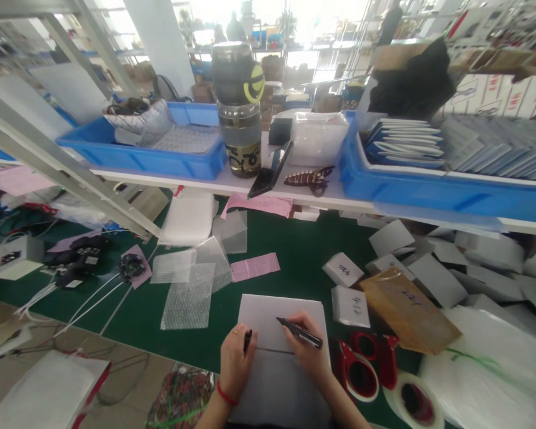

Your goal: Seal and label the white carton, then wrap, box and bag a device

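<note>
A white flat box (268,381) lies at the table's front edge, with a dark line across its middle. My right hand (310,345) is closed around a black marker pen (301,332), whose tip points left over the far part of the box. I cannot tell if the tip touches the surface. My left hand (236,357), with a red band at the wrist, rests at the box's left side. Its fingers are closed on a black pen cap (248,341). No writing shows on the box.
Red tape dispensers (361,363) and a tape roll (414,400) lie to the right. Beyond are small white boxes (351,306) and a brown envelope (408,310). Bubble wrap sheets (187,298) lie left. A shelf (277,182) carries blue bins (161,158) and a bottle (240,137).
</note>
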{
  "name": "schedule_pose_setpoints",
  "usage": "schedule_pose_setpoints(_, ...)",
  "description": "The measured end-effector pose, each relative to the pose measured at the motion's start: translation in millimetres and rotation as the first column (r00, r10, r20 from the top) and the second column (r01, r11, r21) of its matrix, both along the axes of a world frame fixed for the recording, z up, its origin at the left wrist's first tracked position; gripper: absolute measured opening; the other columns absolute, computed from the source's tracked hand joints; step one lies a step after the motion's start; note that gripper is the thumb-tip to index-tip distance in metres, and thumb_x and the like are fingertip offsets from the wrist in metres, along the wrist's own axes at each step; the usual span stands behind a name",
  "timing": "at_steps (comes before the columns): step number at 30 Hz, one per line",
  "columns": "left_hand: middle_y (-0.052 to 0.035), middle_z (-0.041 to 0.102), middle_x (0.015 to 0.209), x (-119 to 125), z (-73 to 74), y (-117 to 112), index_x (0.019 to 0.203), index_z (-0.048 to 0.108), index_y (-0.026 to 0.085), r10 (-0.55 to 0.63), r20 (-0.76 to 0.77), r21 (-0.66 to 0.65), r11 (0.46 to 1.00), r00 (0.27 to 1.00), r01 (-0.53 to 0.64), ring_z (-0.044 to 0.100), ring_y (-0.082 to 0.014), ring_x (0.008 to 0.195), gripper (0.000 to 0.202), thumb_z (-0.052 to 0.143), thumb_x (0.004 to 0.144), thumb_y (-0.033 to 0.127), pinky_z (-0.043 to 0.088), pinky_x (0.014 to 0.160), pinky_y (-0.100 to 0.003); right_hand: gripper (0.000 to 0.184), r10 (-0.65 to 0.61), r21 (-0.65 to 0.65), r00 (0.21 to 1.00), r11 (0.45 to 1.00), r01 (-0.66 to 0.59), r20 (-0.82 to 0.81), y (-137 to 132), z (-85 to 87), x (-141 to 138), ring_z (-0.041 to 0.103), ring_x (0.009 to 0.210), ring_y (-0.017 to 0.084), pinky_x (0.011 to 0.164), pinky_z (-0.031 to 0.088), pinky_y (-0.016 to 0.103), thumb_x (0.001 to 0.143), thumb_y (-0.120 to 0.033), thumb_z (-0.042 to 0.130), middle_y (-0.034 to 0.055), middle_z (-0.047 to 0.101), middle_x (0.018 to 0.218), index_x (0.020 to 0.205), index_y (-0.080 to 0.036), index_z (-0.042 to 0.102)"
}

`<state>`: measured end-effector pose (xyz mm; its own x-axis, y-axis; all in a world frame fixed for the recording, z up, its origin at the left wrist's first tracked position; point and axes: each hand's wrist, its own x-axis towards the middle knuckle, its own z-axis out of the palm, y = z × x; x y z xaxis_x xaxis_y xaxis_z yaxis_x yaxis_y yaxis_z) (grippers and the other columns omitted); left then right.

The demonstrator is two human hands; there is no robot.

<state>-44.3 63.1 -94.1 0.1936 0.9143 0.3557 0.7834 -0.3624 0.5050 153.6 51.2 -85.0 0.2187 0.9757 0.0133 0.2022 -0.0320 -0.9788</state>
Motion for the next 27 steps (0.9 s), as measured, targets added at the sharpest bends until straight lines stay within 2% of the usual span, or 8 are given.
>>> schedule_pose_setpoints(6,-0.0059,0.071,0.080,0.5,-0.1,1.2,0.088,0.059,0.019,0.003,-0.016,0.026,1.000,1.000,-0.002,0.072,-0.0202,0.074,0.033,0.040,0.103,0.041,0.058,0.069,-0.030,0.007,0.007,0.068,0.997,0.998,-0.012,0.077,12.4,-4.5,-9.6,0.057,0.071,0.018,0.064,0.045,0.029,0.086,-0.019,0.064,0.0004,0.058,0.078,0.080,-0.022,0.060)
schedule_pose_setpoints(12,-0.0044,0.069,0.075,1.0,-0.8,1.3,0.085,0.059,0.020,0.011,-0.010,-0.016,1.000,1.000,-0.011,0.070,-0.0195,0.069,0.033,0.041,0.103,0.041,0.056,0.064,-0.029,0.006,-0.003,0.061,0.997,0.998,-0.001,0.075,14.6,-6.6,-11.8,0.057,0.072,0.018,0.065,0.045,0.029,0.088,-0.021,0.061,0.0011,0.057,0.081,0.082,-0.022,0.061)
schedule_pose_setpoints(17,-0.0042,0.070,0.077,0.7,-0.4,0.4,0.086,0.059,0.020,0.003,0.004,-0.005,1.000,1.000,-0.003,0.070,-0.0191,0.070,0.032,0.041,0.103,0.041,0.057,0.066,-0.029,0.007,0.089,0.034,0.993,0.995,-0.092,0.082,11.7,-4.6,-7.6,0.055,0.069,0.017,0.061,0.043,0.027,0.084,-0.019,0.063,-0.0001,0.056,0.078,0.079,-0.022,0.059)
schedule_pose_setpoints(22,-0.0051,0.071,0.077,2.0,2.9,1.0,0.086,0.059,0.019,0.003,-0.020,0.016,1.000,1.000,-0.003,0.071,-0.0197,0.072,0.034,0.040,0.103,0.041,0.057,0.068,-0.030,0.011,-0.011,0.058,0.992,0.998,0.004,0.125,10.3,-4.2,-5.8,0.054,0.066,0.016,0.060,0.042,0.027,0.082,-0.017,0.062,-0.0011,0.053,0.073,0.074,-0.022,0.056)
schedule_pose_setpoints(27,-0.0047,0.070,0.075,3.2,6.6,2.3,0.082,0.058,0.020,0.004,-0.024,0.009,1.000,1.000,-0.004,0.070,-0.0188,0.068,0.036,0.037,0.104,0.041,0.056,0.064,-0.029,0.007,0.001,0.071,0.995,0.997,-0.008,0.098,11.1,-3.1,-7.1,0.056,0.069,0.017,0.063,0.045,0.028,0.087,-0.021,0.062,0.0007,0.058,0.077,0.080,-0.022,0.061)
